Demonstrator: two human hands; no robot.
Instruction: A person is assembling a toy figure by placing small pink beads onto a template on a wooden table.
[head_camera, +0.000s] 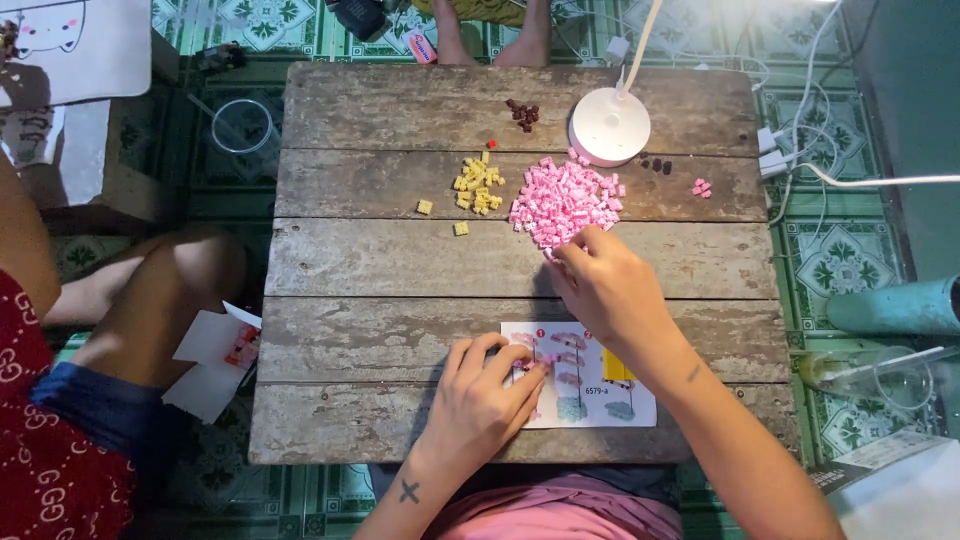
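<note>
Pink bricks (563, 202) lie heaped on the wooden table (400, 260), just beyond the fingertips of the right hand (608, 290), whose thumb and forefinger are drawn close together at the near edge of the pile; whether they already pinch a piece cannot be told, since the knuckles cover the tips. The left hand (482, 400) rests on the instruction sheet (585, 385), fingers curled, holding a small pink assembly (535, 368) between thumb and fingertips at the sheet's left side. The step looks like picking one more brick to add to that assembly. The next move calls for a fine pinch on a single piece without dragging its neighbours, then bringing it down toward the left fingers. Beyond the right fingers and to their left sit yellow bricks (477, 187); further off are dark bricks (522, 113) and a white lamp base (609, 126). The sheet's pictures are partly covered by both hands, and the assembly's shape is too small to read.
</note>
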